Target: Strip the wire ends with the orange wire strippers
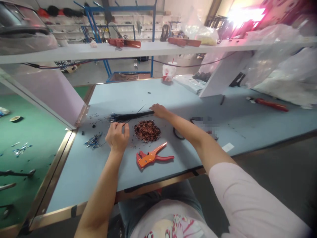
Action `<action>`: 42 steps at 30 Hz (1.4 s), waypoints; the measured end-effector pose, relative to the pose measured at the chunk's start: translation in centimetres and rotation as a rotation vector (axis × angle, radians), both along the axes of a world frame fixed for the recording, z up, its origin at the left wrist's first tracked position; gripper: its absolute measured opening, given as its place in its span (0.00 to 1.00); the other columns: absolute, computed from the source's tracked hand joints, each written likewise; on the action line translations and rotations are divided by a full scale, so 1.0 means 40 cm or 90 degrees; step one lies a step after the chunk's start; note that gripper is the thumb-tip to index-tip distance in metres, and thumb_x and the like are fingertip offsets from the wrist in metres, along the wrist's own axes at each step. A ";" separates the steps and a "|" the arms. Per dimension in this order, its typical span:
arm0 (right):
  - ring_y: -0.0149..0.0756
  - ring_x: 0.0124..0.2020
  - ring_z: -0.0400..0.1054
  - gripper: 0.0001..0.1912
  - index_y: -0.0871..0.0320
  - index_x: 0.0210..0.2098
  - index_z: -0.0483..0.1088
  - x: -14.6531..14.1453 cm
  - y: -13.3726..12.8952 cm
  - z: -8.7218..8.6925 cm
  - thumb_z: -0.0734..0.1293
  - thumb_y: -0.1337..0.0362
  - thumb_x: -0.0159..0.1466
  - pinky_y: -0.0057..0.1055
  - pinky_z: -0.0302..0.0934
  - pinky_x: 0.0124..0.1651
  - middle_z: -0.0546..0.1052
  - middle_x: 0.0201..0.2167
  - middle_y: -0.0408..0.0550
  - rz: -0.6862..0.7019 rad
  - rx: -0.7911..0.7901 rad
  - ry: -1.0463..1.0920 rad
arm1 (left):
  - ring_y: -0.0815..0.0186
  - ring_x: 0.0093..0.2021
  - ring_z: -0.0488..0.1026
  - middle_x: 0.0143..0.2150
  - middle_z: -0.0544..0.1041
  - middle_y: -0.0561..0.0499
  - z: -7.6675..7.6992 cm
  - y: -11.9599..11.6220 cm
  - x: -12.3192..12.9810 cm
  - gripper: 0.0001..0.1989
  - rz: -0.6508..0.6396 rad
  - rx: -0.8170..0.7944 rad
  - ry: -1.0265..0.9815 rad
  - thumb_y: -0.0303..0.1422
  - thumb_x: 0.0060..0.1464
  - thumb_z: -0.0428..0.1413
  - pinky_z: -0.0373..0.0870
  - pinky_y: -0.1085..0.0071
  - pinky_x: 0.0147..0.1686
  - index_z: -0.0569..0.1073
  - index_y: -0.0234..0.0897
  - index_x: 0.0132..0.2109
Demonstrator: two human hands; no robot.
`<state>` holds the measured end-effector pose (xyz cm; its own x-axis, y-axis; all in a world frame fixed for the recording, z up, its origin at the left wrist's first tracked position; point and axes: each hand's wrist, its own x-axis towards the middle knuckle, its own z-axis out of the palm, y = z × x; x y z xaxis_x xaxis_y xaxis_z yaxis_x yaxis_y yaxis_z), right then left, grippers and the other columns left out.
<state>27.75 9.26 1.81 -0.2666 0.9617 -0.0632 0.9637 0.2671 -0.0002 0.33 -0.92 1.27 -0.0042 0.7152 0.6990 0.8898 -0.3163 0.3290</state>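
Blurred patch [204, 125] beside the right forearm: contents impossible to make out. Left hand [117, 137]: fingertips pinched nearly shut above the copper scraps [147, 131], any hold on a thin wire unclear. Right hand [159, 110]: half-curled over the black wire bundle [131, 116], pressing it against the blue bench [74, 178].

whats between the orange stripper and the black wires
A heap of copper clippings lies between the stripper and the black wires, in the head view.
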 end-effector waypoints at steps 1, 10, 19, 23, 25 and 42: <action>0.52 0.60 0.61 0.23 0.66 0.59 0.63 -0.002 -0.028 0.004 0.62 0.70 0.65 0.40 0.60 0.56 0.67 0.59 0.67 -0.011 0.009 0.049 | 0.62 0.39 0.70 0.40 0.75 0.46 0.000 -0.005 0.007 0.17 -0.008 0.003 0.012 0.42 0.63 0.48 0.58 0.69 0.35 0.78 0.38 0.41; 0.28 0.23 0.67 0.20 0.58 0.47 0.67 -0.076 -0.369 -0.007 0.64 0.50 0.64 0.28 0.67 0.28 0.74 0.29 0.43 -0.067 -0.143 0.939 | 0.61 0.36 0.70 0.32 0.76 0.46 0.002 -0.101 0.108 0.17 -0.195 -0.079 0.217 0.39 0.64 0.46 0.53 0.67 0.30 0.76 0.38 0.34; 0.32 0.28 0.69 0.13 0.56 0.42 0.73 -0.121 -0.435 -0.008 0.66 0.56 0.61 0.31 0.66 0.34 0.77 0.31 0.45 -0.018 -0.179 0.957 | 0.64 0.36 0.76 0.38 0.80 0.53 0.020 -0.153 0.140 0.14 -0.268 -0.238 0.072 0.33 0.57 0.53 0.61 0.72 0.33 0.71 0.42 0.50; 0.39 0.42 0.72 0.19 0.56 0.52 0.68 -0.042 -0.447 0.016 0.65 0.57 0.63 0.35 0.66 0.47 0.77 0.44 0.51 -0.067 -0.020 0.573 | 0.63 0.39 0.75 0.38 0.79 0.49 0.041 -0.107 0.091 0.14 -0.175 -0.097 0.114 0.38 0.63 0.48 0.59 0.71 0.33 0.76 0.41 0.45; 0.46 0.47 0.71 0.17 0.61 0.49 0.70 0.016 -0.455 0.020 0.64 0.57 0.64 0.39 0.64 0.50 0.75 0.48 0.59 -0.202 0.061 0.284 | 0.63 0.37 0.73 0.36 0.79 0.47 0.049 -0.079 0.062 0.17 -0.085 -0.077 0.141 0.39 0.64 0.45 0.56 0.69 0.31 0.77 0.40 0.44; 0.55 0.47 0.71 0.20 0.70 0.45 0.74 0.122 -0.470 -0.048 0.59 0.59 0.67 0.41 0.64 0.43 0.75 0.43 0.69 -0.360 0.011 -0.063 | 0.60 0.33 0.69 0.34 0.73 0.46 0.184 -0.187 0.088 0.10 -0.062 -0.170 0.281 0.26 0.59 0.48 0.44 0.66 0.25 0.72 0.40 0.36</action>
<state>32.65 -9.55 -0.12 0.2955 0.9543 -0.0440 0.9520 -0.2903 0.0969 3.83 -8.42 8.65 0.3251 0.8511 0.4123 0.9324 -0.3612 0.0103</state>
